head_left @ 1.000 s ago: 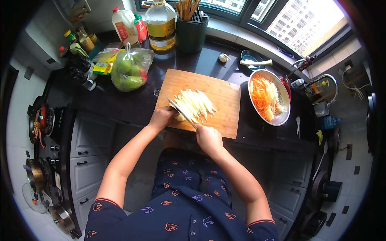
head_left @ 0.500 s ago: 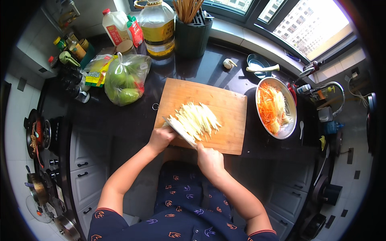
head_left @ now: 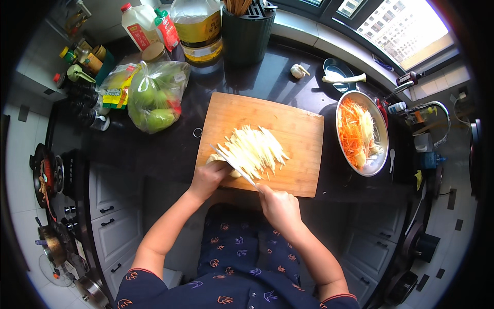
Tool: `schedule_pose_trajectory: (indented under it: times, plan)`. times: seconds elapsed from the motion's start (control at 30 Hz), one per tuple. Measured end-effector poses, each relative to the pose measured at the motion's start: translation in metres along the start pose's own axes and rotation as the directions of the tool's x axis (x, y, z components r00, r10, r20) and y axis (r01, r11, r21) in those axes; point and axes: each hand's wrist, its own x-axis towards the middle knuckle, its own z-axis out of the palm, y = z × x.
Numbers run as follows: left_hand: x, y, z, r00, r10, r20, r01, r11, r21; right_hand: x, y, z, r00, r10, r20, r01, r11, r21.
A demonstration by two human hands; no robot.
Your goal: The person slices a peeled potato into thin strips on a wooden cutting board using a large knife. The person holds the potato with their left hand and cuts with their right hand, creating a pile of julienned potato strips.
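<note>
A wooden cutting board (head_left: 296, 141) lies near the counter's front edge. A loose row of pale yellow vegetable strips (head_left: 254, 148) rests on its middle. My right hand (head_left: 281, 210) is closed round the knife's handle, mostly hidden by the fingers. The thin knife blade (head_left: 234, 166) slants up and left along the near side of the strips. My left hand (head_left: 207, 180) presses with bent fingers on an uncut pale yellow vegetable piece (head_left: 214, 158) at the board's near left. The blade partly hides that piece, and I cannot tell which vegetable it is.
An oval metal bowl (head_left: 383, 154) of shredded carrot and pale shreds stands right of the board. Behind are a garlic bulb (head_left: 298, 71) and a small dish (head_left: 332, 67) with a white-handled tool (head_left: 347, 79). A fruit bag (head_left: 154, 98) and an oil jug (head_left: 197, 31) stand at left.
The view has shifted a little. My right hand and the knife have moved slightly right against the board. The uncut piece under my left hand shows more beside the blade.
</note>
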Motion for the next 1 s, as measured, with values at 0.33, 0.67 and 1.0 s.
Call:
schedule_pose_trajectory:
  times: [0.33, 0.67, 1.0]
  plan:
    - [0.007, 0.005, -0.001, 0.999, -0.032, -0.023, 0.031, 0.999, -0.029, 0.004, -0.001, 0.025, 1.0, 0.009, -0.012, -0.01, 0.997, -0.071]
    - [0.003, 0.012, -0.001, 1.0, -0.02, 0.017, 0.021, 0.994, -0.112, 0.017, 0.012, 0.008, 0.998, 0.067, 0.006, -0.067, 0.98, 0.188]
    - [-0.005, 0.01, 0.006, 1.0, -0.004, -0.024, 0.001, 0.995, -0.096, -0.007, 0.009, 0.0, 0.999, 0.039, 0.007, -0.04, 0.997, 0.06]
